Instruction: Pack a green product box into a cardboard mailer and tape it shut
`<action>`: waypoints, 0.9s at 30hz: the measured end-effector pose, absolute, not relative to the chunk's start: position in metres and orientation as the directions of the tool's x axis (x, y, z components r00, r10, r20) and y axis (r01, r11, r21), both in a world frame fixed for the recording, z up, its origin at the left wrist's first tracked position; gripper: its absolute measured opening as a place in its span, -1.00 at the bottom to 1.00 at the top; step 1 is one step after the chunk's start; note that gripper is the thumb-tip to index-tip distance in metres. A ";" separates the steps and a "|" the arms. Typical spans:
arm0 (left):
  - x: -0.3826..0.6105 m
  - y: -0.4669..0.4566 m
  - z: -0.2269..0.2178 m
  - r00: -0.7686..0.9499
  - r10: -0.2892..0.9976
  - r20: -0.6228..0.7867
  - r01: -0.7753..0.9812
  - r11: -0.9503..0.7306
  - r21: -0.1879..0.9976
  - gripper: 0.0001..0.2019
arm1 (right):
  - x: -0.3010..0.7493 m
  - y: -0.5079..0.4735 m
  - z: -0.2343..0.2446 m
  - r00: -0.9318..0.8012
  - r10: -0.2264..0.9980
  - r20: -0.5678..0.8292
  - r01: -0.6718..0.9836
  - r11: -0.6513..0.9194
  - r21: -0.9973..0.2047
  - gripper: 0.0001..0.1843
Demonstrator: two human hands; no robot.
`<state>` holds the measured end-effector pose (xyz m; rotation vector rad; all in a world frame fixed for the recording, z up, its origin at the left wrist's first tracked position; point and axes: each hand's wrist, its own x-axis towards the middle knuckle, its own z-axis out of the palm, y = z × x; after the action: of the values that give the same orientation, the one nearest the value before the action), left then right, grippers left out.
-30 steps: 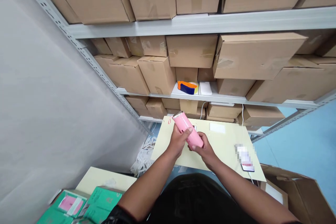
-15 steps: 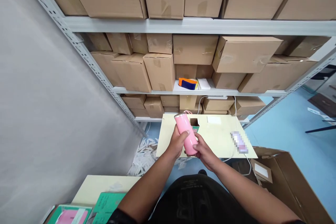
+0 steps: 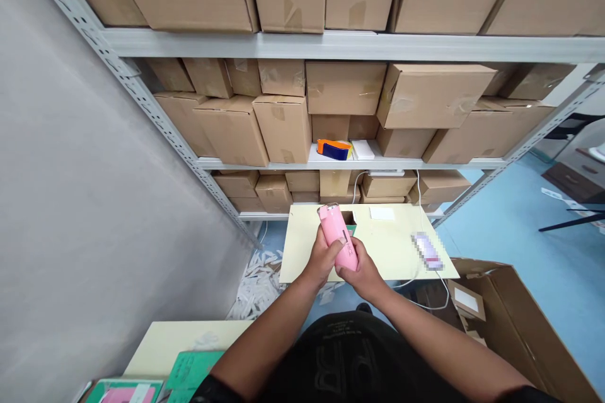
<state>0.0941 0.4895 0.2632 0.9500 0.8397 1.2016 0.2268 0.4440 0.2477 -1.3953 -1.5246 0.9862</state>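
Note:
A pink cylindrical bottle (image 3: 336, 234) with dark lettering on its side is held tilted above a pale yellow table (image 3: 302, 252). My left hand (image 3: 322, 259) wraps its fingers round the bottle's lower left side. My right hand (image 3: 360, 271) grips the bottle's bottom end from the right. Behind the bottle a small open box (image 3: 350, 219) with a green edge stands on the table. A white card (image 3: 382, 213) lies farther back, and a phone (image 3: 426, 250) on a white cable rests to the right.
A grey metal shelf rack (image 3: 331, 45) packed with cardboard boxes fills the back, with an orange and blue tape dispenser (image 3: 334, 148) on its middle shelf. An open cardboard carton (image 3: 510, 321) stands at lower right. Green packages (image 3: 189, 370) lie on a second table at lower left. White scraps (image 3: 259, 280) litter the floor.
The bottle has turned in my hands so its lettering now faces up. The view has drifted up and right, so the table and green packages sit lower and smaller.

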 end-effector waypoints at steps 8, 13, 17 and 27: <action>0.092 0.497 0.243 0.082 0.994 -0.078 -0.089 0.085 0.992 -0.52 | 0.250 0.450 0.249 -0.127 0.950 0.286 0.560 0.307 -0.770 -0.38; 0.093 0.501 0.237 0.322 0.946 -0.041 -0.181 0.104 0.978 -0.33 | 0.271 0.485 0.271 0.043 0.999 0.030 0.178 0.022 -0.984 -0.36; 0.105 0.498 0.238 0.632 0.774 -0.024 -0.426 0.373 0.824 -0.22 | 0.276 0.509 0.291 -0.123 0.991 -0.057 -0.168 -0.077 -0.983 -0.33; 0.117 0.516 0.242 0.851 0.523 -0.045 -0.330 0.600 0.729 -0.33 | 0.305 0.520 0.290 -0.332 0.932 -0.145 -0.319 -0.256 -0.913 -0.32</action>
<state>0.1168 0.5158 0.2422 0.7847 0.2664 0.5008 0.3052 0.5203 0.2901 -0.9117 -1.0319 1.7383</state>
